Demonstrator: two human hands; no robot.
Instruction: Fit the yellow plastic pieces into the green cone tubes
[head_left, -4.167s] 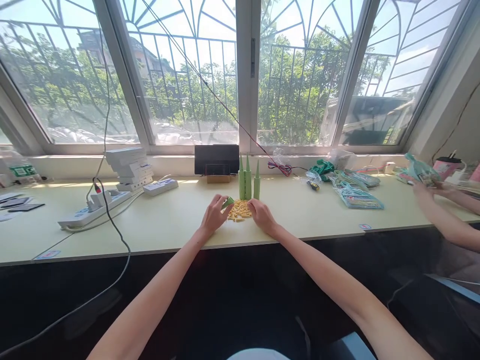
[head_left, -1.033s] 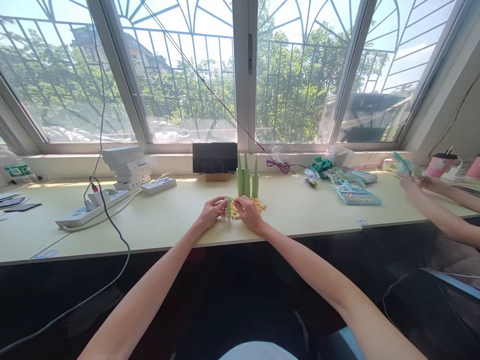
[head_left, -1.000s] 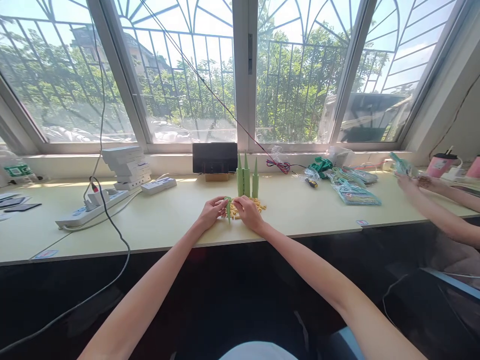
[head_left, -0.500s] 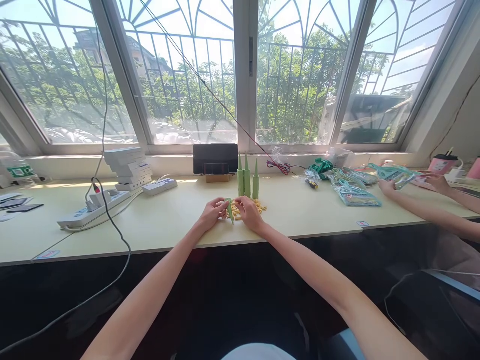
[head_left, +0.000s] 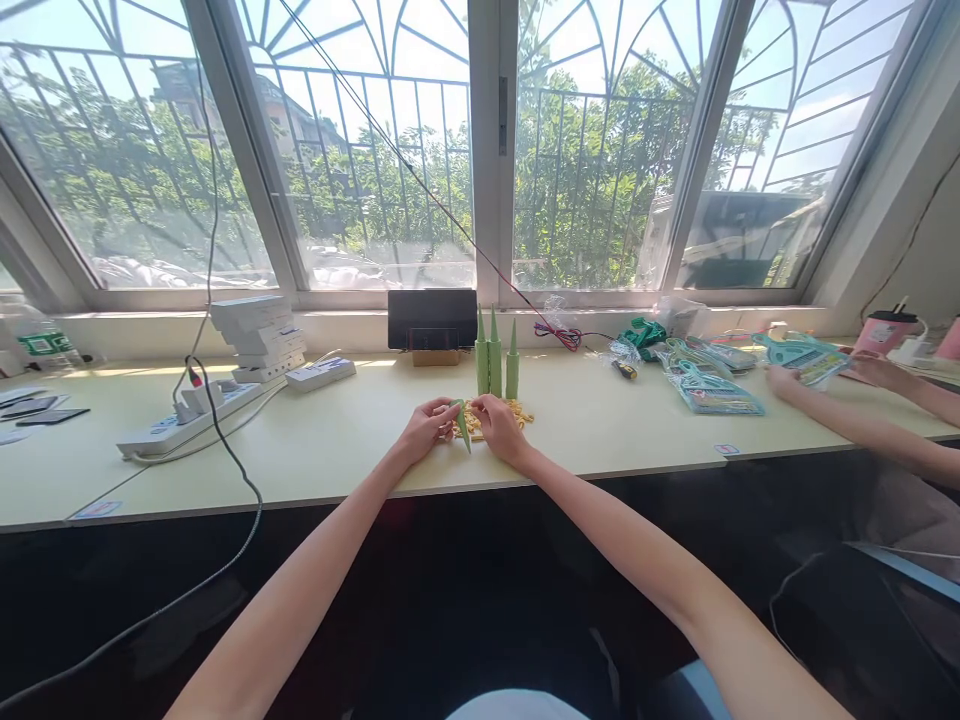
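Note:
My left hand point(head_left: 426, 430) is closed around a green pointed cone point(head_left: 463, 428), its tip angled down toward the table's front edge. Close beside it, my right hand point(head_left: 498, 428) has its fingers pinched together; whatever lies between them is hidden or too small to name. Under and around both hands spreads a pile of small yellow pieces point(head_left: 525, 412). Just behind the pile, several upright green columns with pointed tops point(head_left: 494, 365) stand on the pale table point(head_left: 330, 440).
Behind the columns a black tablet point(head_left: 431, 318) rests on a brown stand. White boxes point(head_left: 259, 335) and a power strip point(head_left: 187, 415) with cables lie left. At right are packaged teal items point(head_left: 712, 390), a screwdriver point(head_left: 624, 370) and a co-worker's hands point(head_left: 874, 368) holding another package.
The green cone's tip has swung slightly down and to the right. My hands stay almost in place. The co-worker's hands have shifted a little with their package.

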